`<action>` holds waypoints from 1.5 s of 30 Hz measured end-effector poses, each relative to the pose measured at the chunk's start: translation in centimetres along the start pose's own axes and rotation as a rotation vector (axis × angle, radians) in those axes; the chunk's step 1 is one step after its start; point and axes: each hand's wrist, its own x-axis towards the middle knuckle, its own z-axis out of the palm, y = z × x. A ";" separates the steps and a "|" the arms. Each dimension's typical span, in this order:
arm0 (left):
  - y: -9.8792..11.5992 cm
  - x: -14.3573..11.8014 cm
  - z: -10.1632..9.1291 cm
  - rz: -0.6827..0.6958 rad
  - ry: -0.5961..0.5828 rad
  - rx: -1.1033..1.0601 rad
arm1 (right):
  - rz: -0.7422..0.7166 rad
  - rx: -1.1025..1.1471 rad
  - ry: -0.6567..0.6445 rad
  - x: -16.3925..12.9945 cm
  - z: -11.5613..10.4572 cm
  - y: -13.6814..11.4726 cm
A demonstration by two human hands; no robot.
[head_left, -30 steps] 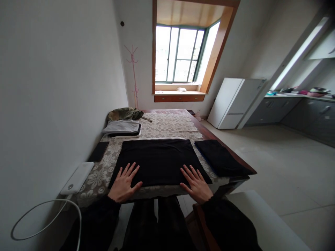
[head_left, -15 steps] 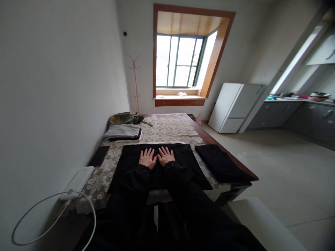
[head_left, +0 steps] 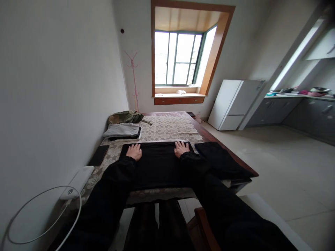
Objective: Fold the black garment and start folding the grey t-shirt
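Spread flat on the table in front of me is a piece of black fabric [head_left: 158, 167], perhaps a garment; its kind does not show. My left hand [head_left: 134, 152] lies on its far left part, fingers stretched out and palm down. Near the far right corner my right hand [head_left: 181, 149] rests flat on the same cloth, fingers apart. Neither hand grips anything. Just right of the cloth lies a folded dark fabric [head_left: 222, 160], partly behind my right sleeve.
A lace tablecloth [head_left: 170, 127] covers the wooden table. At the left are a folded grey cloth [head_left: 121, 130], a camouflage-coloured bundle [head_left: 124, 117], a dark flat phone-like object [head_left: 98, 156] and a white device [head_left: 77, 183] with a looped cable. A wall borders the left side.
Both hands have slid apart over the black fabric from its middle, the left toward the left edge and the right toward the right edge. The view has shifted slightly.
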 end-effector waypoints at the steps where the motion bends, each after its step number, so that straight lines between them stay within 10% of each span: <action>1: 2.0 0.6 0.5 0.054 0.008 -0.004 | -0.065 0.008 0.006 0.4 0.2 -2.1; 7: 7.8 2.6 3.8 0.157 0.046 -0.004 | -0.204 0.044 -0.002 2.3 3.2 -8.7; 18: -6.4 0.2 0.7 -0.110 0.104 0.034 | 0.178 -0.044 -0.028 1.8 0.7 4.6; 29: 6.7 1.0 4.5 0.188 0.070 0.020 | -0.204 0.041 -0.038 0.9 4.1 -9.8; 40: -3.6 -0.5 2.1 -0.027 0.097 0.022 | 0.123 -0.017 -0.032 0.9 2.5 2.9; 45: -6.1 -1.6 0.3 -0.078 0.103 0.043 | 0.153 -0.034 -0.005 -0.1 0.7 4.2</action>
